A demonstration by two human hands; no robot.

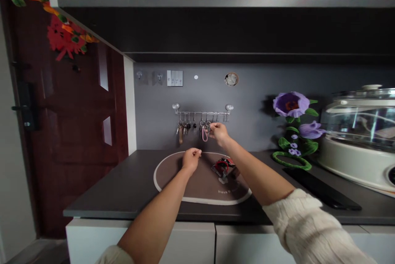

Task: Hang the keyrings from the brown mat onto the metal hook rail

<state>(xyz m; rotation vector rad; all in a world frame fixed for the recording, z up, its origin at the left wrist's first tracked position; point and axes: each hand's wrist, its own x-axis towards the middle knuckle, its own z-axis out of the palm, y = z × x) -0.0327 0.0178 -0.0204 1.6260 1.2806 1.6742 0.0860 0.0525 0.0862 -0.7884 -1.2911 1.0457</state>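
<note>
Under shelf (pixel 216 29), at hook rail (pixel 197 112): my right grip (pixel 218 133) pinches key bunch (pixel 208 128) at hook level, perhaps steadying it. Left grip (pixel 190 160) curls above mat (pixel 170 173); cannot tell whether holding anything. Red-black bundle (pixel 222 166) rests on mat, likely sparing bench (pixel 101 192) scratches.

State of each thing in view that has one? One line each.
Left hand: fingers closed, above mat; contents unclear
Right hand: fingertips at rightmost hung keys, grip unclear
Hook rail: wall-mounted, partly filled
Red-black bundle: lying on mat
Appliance lid: on
Cabinet doors: shut
Dark red door: looks shut
Purple flowers: upright
</note>
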